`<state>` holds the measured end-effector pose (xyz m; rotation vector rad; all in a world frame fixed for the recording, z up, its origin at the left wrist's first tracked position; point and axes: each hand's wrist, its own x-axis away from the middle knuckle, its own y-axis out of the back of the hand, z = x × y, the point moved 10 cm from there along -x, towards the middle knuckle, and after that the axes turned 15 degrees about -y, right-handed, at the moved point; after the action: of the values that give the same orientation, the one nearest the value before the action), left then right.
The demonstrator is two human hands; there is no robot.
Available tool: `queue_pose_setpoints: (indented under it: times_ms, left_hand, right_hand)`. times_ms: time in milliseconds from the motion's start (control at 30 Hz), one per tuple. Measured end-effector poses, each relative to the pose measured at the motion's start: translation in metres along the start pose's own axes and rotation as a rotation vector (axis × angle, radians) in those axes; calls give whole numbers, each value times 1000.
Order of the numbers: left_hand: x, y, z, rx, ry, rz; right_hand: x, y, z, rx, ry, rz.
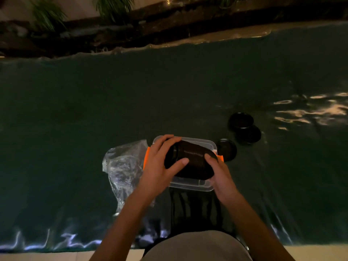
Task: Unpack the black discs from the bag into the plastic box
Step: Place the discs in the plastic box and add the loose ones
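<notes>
Black discs (pixel 192 161) in ribbed cylindrical stack, both hands' fingers (pixel 180 162) clasping its ends, over clear plastic box (pixel 190 184), crinkled bag (pixel 122 166) beside.

Head camera looks forward and down, close over the dark sheet (pixel 169 87).

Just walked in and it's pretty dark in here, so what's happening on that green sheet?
A person is holding a stack of black discs sideways in both hands, the left hand and right hand each with a grip on one end, right over a clear plastic box with orange clips. A crumpled clear bag lies left of the box. A few loose discs sit on the green sheet to the box's right, so the unpacking is not finished.
</notes>
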<state>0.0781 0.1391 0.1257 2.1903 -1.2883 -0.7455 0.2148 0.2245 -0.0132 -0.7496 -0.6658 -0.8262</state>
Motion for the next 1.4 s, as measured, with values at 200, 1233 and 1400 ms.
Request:
queue_pose_setpoints:
  times_ms: [200, 1233, 1400]
  left_hand:
    - [15, -29, 58, 98, 175, 21]
    - [20, -156, 129, -400, -40, 785]
    - [16, -158, 130, -413, -59, 755]
  right_hand:
    - [-9, 0, 2, 174, 33, -170]
    - [-71, -31, -37, 524, -166, -204]
    - [-66, -31, -38, 503, -202, -194]
